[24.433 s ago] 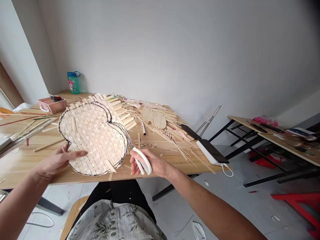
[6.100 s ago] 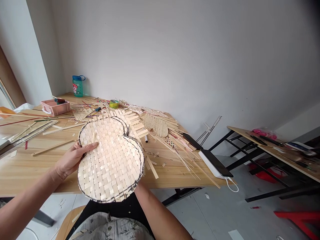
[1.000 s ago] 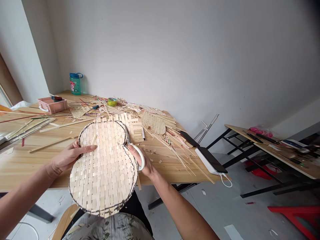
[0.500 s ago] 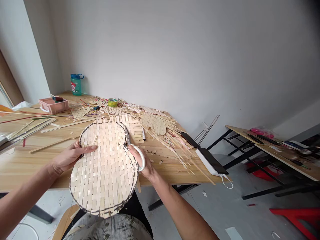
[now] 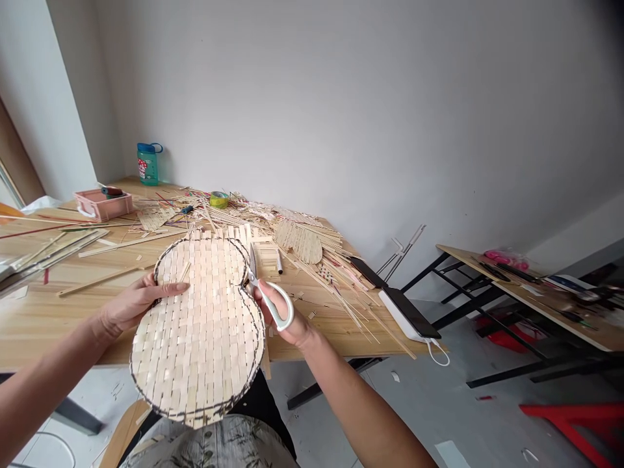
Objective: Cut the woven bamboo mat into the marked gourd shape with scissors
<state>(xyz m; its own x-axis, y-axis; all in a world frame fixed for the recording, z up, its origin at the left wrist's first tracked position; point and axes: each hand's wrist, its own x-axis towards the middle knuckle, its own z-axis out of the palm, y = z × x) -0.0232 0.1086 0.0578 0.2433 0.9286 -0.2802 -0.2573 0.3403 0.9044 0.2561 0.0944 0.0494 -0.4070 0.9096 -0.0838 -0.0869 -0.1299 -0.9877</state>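
Note:
A woven bamboo-strip sheet [image 5: 199, 325] with a gourd-like outline drawn in black is held up over the table's near edge. My left hand [image 5: 134, 302] pinches its left side at the narrow waist, thumb on the front. White-handled scissors [image 5: 283, 315] are in my right hand [image 5: 287, 318] at the sheet's right side. Their blades are parted at the waist notch, one in front of the sheet's edge and pointing away from me. The sheet hides part of the right fingers and the left fingertips. Strip ends stick out along the top edge.
Loose bamboo strips [image 5: 336, 286] and a smaller woven piece [image 5: 299, 240] cover the table's back. A marker [image 5: 279, 261], tape roll [image 5: 219, 199], pink basket [image 5: 103, 207] and water bottle [image 5: 147, 166] stand or lie there. A phone [image 5: 412, 312] rests at the right edge.
The scissors have opened wider, and their handle has swung outward to the right with my right hand. The sheet's lower part has shifted slightly left.

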